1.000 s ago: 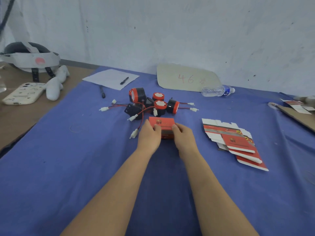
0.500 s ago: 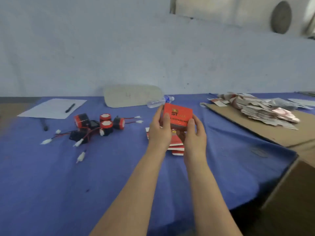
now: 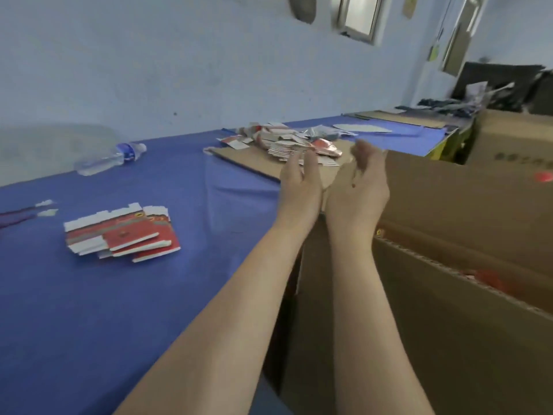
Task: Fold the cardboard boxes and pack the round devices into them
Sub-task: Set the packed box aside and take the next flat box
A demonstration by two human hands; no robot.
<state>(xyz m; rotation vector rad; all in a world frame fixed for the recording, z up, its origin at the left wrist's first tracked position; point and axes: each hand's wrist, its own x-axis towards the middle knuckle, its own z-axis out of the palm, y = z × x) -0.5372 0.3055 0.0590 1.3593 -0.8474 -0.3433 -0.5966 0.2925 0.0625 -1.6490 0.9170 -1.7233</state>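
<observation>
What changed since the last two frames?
The small red box both hands held half a second ago is out of them: left hand and right hand are now empty and open over the edge of the big brown carton beside the table. A red blur inside the carton may be that box. The view swung right. Unchanged: the stack of flat boxes and the water bottle lie on the blue cloth.

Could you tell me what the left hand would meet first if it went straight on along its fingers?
Probably the heap of flat cartons on the cardboard sheet, just beyond the left hand; depth is unclear, so it might pass above.
</observation>
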